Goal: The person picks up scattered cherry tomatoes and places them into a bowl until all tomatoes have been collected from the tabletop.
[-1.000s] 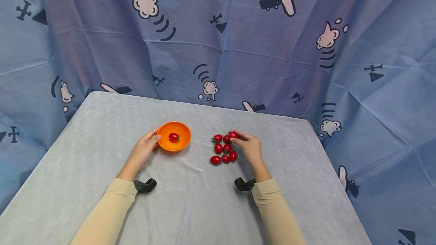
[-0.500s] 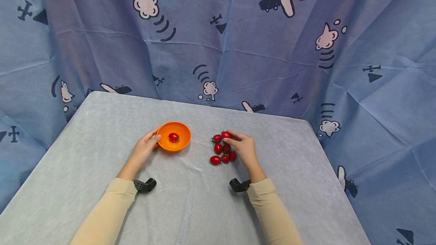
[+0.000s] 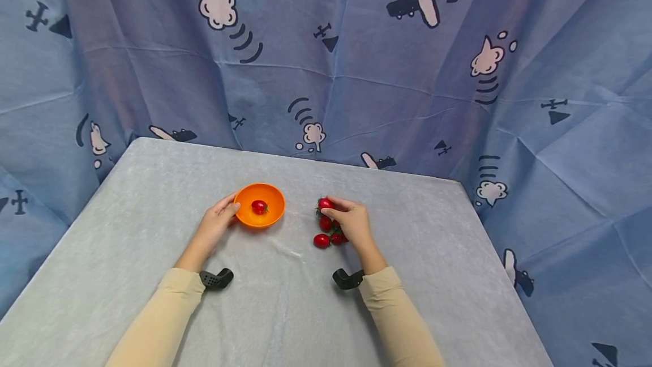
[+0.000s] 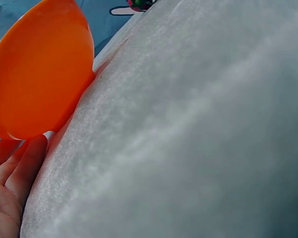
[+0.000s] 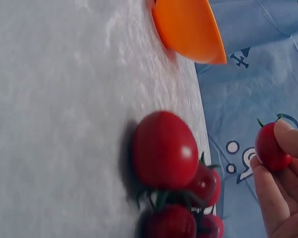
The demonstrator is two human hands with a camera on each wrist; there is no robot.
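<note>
My left hand (image 3: 216, 222) holds the orange bowl (image 3: 275, 211) by its left side, thumb at the rim. In the left wrist view its fingers (image 4: 27, 166) touch the bowl's underside. One red cherry tomato (image 3: 258, 207) with a green stem lies inside the bowl. My right hand (image 3: 354, 224) pinches another cherry tomato (image 5: 270, 148) between thumb and fingers, raised above the table in the right wrist view. Under and beside that hand lie several more cherry tomatoes, the nearest to the front being one plump tomato (image 3: 322, 240); the hand partly hides the group.
A pale cloth covers the table (image 3: 275, 310), whose far edge meets a blue curtain (image 3: 285, 33) printed with planes and clouds. Black devices sit at both wrists, the left one (image 3: 217, 279) and the right one (image 3: 348, 280), close over the cloth.
My right hand has moved left with the pinched tomato, over the group of tomatoes toward the bowl. The left hand and the bowl have stayed in place.
</note>
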